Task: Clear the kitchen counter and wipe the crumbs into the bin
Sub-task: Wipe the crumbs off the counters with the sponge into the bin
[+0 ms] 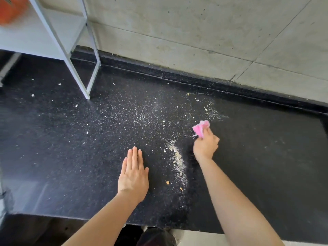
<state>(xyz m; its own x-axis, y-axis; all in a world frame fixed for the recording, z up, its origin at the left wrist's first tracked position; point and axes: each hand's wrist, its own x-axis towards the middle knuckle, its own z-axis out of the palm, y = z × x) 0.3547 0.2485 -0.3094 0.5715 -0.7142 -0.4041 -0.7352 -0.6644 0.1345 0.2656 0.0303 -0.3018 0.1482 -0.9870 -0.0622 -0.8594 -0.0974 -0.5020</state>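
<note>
A black speckled counter (266, 157) is strewn with pale crumbs. A swept ridge of crumbs (178, 161) runs toward the front edge, between my two hands. Finer crumbs (138, 114) lie scattered across the middle and left, and another patch (212, 112) sits near the back. My right hand (205, 145) grips a bunched pink cloth (201, 127) just right of the ridge. My left hand (134, 174) lies flat on the counter, fingers straight and together, to the left of the ridge.
A white metal shelf frame (83, 80) stands on the counter at the back left, with an orange object (10, 11) on its upper level. A concrete wall (195, 29) backs the counter. Below the front edge sits something dark (156, 237), perhaps a bin bag.
</note>
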